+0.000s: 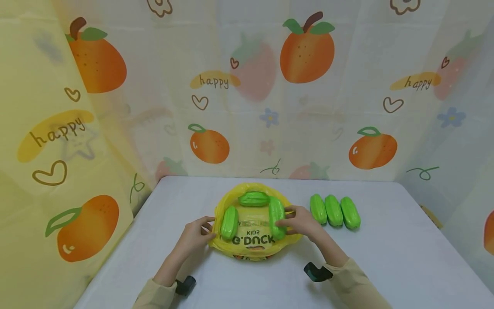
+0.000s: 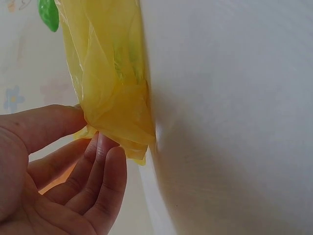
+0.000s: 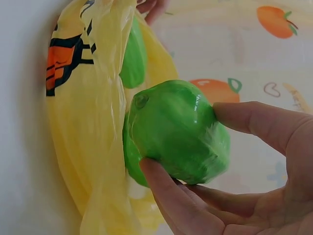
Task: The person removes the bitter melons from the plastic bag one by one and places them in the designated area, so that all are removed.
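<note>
Right hand (image 1: pixel 302 221) clamped round a green vegetable (image 1: pixel 276 214), thumb opposing fingers, at right side of the open yellow bag (image 3: pixel 83 132). Left hand (image 1: pixel 194 235) pinches the bag's left rim. Inside, two similar vegetables (image 1: pixel 230 223), left and far. Three loose vegetables (image 1: pixel 333 211) rowed farther right on white table (image 1: pixel 390 240).

place: screened-off booth | fruit-printed curtains (image 1: pixel 247 128) | white table (image 1: pixel 397 257)

Over a white table (image 1: pixel 401 262), the left hand (image 1: pixel 194 235) pinches a yellow bag (image 1: pixel 251 187) at nine o'clock; the right hand (image 1: pixel 302 221) grips a green vegetable (image 1: pixel 276 214) at three. Inside, a second vegetable (image 1: pixel 230 223) lies at nine, a third vegetable (image 1: pixel 252 198) at twelve. Three more vegetables (image 1: pixel 333 211) lie beyond three.
</note>
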Motion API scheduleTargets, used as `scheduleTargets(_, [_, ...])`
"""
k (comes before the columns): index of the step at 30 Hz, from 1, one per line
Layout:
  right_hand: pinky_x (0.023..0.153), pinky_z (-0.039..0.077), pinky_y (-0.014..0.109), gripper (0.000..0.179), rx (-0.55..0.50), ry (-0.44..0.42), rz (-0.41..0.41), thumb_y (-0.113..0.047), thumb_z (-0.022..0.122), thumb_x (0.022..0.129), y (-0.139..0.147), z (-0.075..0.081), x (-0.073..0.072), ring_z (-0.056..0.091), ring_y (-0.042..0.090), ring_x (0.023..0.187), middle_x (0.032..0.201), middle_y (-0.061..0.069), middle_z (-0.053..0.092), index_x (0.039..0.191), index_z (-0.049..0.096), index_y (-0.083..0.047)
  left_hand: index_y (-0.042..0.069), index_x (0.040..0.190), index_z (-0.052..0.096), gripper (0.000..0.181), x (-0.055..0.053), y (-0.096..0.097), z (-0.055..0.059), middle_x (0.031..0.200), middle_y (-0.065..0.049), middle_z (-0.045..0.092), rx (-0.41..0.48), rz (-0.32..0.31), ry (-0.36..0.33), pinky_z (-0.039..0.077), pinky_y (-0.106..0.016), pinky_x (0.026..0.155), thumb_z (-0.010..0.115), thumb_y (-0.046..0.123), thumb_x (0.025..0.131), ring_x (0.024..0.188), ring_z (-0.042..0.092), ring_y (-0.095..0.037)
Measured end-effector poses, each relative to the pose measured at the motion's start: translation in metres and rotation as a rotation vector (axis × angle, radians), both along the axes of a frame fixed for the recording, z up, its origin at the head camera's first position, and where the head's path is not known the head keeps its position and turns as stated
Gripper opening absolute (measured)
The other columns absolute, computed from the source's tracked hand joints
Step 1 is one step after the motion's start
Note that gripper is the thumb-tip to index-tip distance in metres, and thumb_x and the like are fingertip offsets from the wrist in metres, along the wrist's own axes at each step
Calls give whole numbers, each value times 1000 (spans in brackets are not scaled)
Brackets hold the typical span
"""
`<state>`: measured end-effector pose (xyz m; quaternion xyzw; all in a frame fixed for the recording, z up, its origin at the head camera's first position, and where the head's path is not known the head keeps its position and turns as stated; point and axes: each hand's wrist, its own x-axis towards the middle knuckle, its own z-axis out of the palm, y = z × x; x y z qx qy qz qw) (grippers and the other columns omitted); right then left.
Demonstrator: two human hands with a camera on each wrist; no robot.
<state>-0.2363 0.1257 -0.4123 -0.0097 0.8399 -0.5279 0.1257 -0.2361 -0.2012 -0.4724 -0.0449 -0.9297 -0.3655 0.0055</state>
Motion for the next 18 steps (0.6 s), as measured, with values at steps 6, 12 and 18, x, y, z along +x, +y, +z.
scheduleTargets(6, [72,57,37,72,6,1,9,-19,75,79,11,1,4,66,30,98,125,30,55,136,41,10,10,122,62,44,-1,-1,0,89,-1,64,6,-8,-2,50,-28,64,75,12,79,74,58,-12])
scheduleTargets(12, [73,57,37,73,6,0,9,-19,74,80,21,5,9,65,31,99,126,30,54,137,39,10,11,122,62,45,-1,-2,-1,89,-1,64,4,-5,-5,50,-27,64,75,12,79,74,58,-12])
scheduleTargets(18, [73,56,38,73,38,-2,-9,-20,75,79,33,7,14,66,28,96,123,29,56,136,41,10,11,122,62,44,-2,-1,-2,88,-1,64,5,-8,0,50,-27,64,75,13,79,74,58,-12])
